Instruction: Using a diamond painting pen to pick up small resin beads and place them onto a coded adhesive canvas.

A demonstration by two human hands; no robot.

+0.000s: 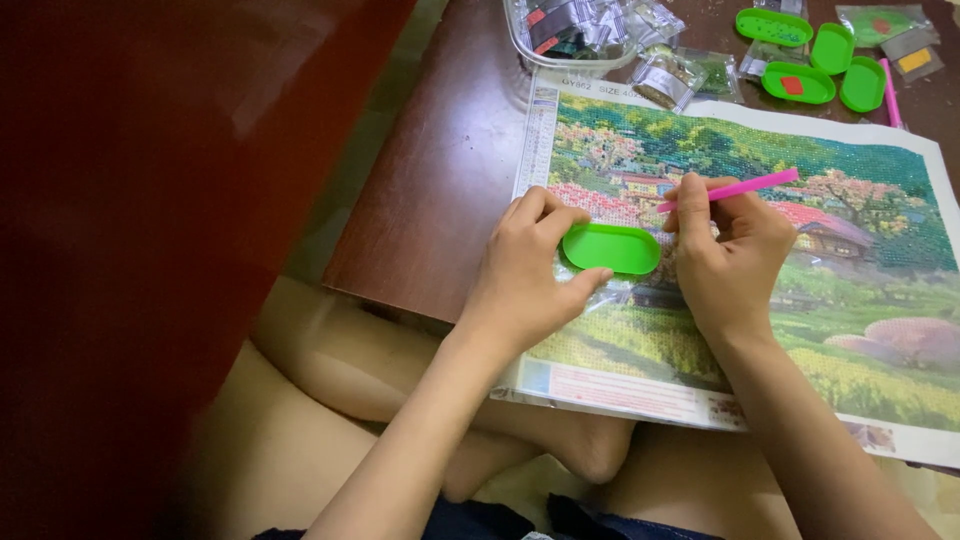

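I see the left hand cupped around a green oval tray — thumb on its near edge, fingers curled over its left end; the tray lies flat on the diamond-painting canvas, just left of the right hand; that hand pinches a pink pen, tip down on the canvas beside the tray's right end, shaft slanting up to the right; the canvas rests on a dark wooden table; at the far edge sit a clear plastic box, small bead bags and four more green trays — well apart from both hands.
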